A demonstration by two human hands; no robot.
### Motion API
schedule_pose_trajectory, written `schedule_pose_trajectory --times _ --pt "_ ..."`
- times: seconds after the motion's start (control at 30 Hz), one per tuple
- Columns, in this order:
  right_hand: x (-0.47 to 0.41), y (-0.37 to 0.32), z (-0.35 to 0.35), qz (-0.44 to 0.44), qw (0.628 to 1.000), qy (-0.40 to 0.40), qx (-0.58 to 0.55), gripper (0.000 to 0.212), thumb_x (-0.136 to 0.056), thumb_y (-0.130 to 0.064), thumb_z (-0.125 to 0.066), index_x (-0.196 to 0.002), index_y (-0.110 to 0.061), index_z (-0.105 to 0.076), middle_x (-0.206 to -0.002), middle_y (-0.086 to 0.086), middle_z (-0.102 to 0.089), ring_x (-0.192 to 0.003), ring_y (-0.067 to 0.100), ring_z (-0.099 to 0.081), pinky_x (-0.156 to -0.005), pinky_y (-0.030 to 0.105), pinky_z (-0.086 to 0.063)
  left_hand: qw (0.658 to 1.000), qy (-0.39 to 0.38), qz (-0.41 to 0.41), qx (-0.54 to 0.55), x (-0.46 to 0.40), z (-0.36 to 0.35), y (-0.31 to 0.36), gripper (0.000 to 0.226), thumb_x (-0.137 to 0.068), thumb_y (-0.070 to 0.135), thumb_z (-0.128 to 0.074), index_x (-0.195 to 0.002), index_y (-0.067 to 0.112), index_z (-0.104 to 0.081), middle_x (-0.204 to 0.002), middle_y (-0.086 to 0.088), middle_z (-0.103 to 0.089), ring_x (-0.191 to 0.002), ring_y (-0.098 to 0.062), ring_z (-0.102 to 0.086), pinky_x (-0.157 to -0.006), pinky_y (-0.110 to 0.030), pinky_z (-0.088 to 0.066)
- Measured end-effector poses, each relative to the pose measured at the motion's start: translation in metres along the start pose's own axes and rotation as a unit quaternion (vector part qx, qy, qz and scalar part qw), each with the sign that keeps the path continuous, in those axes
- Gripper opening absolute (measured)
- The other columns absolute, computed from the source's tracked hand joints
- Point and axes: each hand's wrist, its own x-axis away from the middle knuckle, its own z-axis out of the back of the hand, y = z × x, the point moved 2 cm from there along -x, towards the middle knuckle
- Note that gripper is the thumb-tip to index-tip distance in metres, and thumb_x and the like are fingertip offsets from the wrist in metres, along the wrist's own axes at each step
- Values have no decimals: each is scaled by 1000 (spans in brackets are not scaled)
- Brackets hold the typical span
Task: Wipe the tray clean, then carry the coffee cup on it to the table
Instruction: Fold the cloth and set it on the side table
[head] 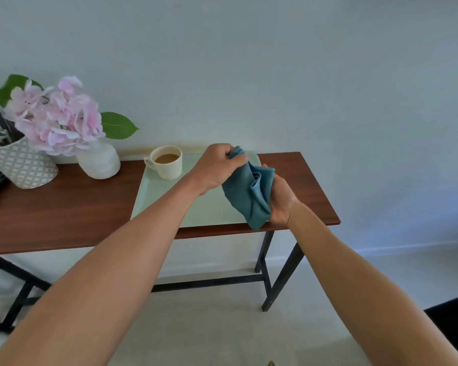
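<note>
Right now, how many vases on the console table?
2. The white vase holding pink flowers stands left of the tray; the diamond-patterned vase sits further left at the frame edge. More may lie out of frame.

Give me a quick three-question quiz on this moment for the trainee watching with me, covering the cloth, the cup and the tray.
1. True or false: the blue cloth is held by both the left hand and the right hand.
2. Where does the coffee cup stand? A) on the bare wood beside the vase, B) on the tray's far left corner, C) on the floor.
3. Fill in: the cup holds a light brown drink and its handle points to the ____ of the picture.

Key:
1. True; both hands grip it above the tray.
2. B.
3. Left.
</note>
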Motion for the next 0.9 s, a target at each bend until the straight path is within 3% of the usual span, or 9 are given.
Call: schedule_pose_trajectory --times 0.13,0.23,0.33,0.4,0.47,0.57,0.7,0.77,0.9 --pt "4 11 23 24 991 -26 -130 90 -92 -80 -39 -149 -11 -51 -138 22 -59 -118 41 -62 -107 51 -46 985 23 -42 -168 -28 -12 40 31 -88 30 -64 -76 3 -55 -69 -2 -51 -61 -17 -46 -55 -31 -37" --pt "14 -1 33 79 986 -54 -135 106 -75 -88 -53 -151 -14 -49 -152 17 -50 -134 38 -54 -105 54 -47 976 36 -48 -209 -45 -16 56 26 -89 27 -61 -81 3 -58 -73 -5 -57 -63 -21 -50 -55 -31 -38" --pt "23 -26 44 131 990 6 -59 78 -89 -63 -68 -147 -13 -54 -150 14 -54 -134 35 -55 -106 50 -47 976 49 -48 -206 -55 -21 59 27 -91 26 -61 -82 1 -55 -74 -6 -53 -64 -20 -46 -54 -31 -36" --pt "27 -41 53 155 986 65 -1 50 -100 -32 -65 -144 -11 -56 -145 16 -58 -133 36 -56 -104 48 -49 977 61 -51 -198 -58 -26 56 27 -93 28 -60 -78 9 -49 -73 -3 -48 -63 -18 -42 -55 -32 -34" --pt "31 -57 61 178 977 108 46 38 -102 -15 -57 -139 -8 -60 -137 17 -64 -127 36 -61 -94 49 -58 983 76 -45 -160 -60 -34 46 19 -94 29 -61 -87 13 -52 -81 1 -55 -69 -16 -51 -60 -33 -42" --pt "40 -88 73 214 948 175 157 27 -102 -9 -54 -124 -10 -68 -117 10 -75 -108 30 -72 -82 48 -61 995 82 -5 -49 -59 -51 23 28 -95 24 -60 -118 23 -43 -108 -6 -66 -92 -25 -66 -76 -43 -53" --pt "45 -128 94 215 899 242 294 16 -98 -11 -62 -111 -10 -71 -92 1 -76 -83 17 -72 -67 35 -61 998 62 -18 10 -61 -80 4 43 -97 10 -55 -118 40 -34 -111 -25 -63 -90 -43 -65 -70 -55 -56" --pt "43 -143 106 212 883 251 336 16 -97 -11 -63 -111 -11 -71 -95 1 -75 -80 12 -71 -64 30 -59 997 68 -21 7 -68 -94 -1 46 -97 6 -53 -116 45 -41 -111 -20 -61 -96 -44 -64 -68 -60 -58" --pt "32 -164 129 192 863 259 388 15 -98 -12 -63 -109 -17 -71 -100 0 -74 -84 12 -71 -67 33 -60 996 85 7 -1 -93 -116 -14 30 -100 3 -54 -113 27 -68 -119 1 -59 -107 -32 -63 -64 -50 -63"
